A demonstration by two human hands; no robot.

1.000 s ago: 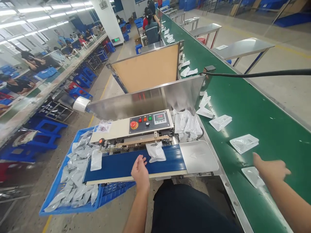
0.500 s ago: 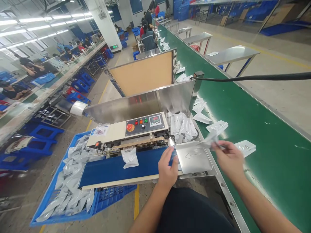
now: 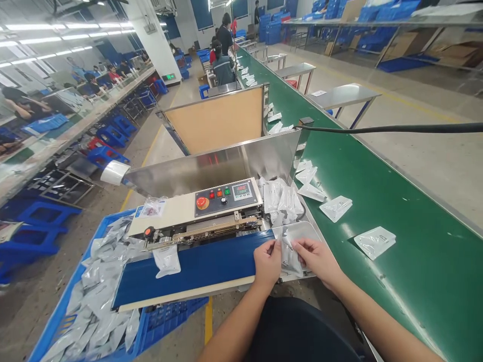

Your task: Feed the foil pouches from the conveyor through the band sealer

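Pinched by the bare left hand (image 3: 268,262) and the bare right hand (image 3: 317,256): a silvery-white plastic pouch (image 3: 290,260).
The pouch is held over the flat silver metal plate (image 3: 310,231) at the right end of the long blue belt (image 3: 215,266). Another silvery-white pouch (image 3: 167,262) is seen near the belt's left end, beside the cream boxy machine (image 3: 177,216) with coloured buttons.

Digits (image 3: 241,188) on the display (image 3: 242,192), at the right edge of the panel (image 3: 217,203), and print (image 3: 384,237) on the bags (image 3: 373,244) are illegible.
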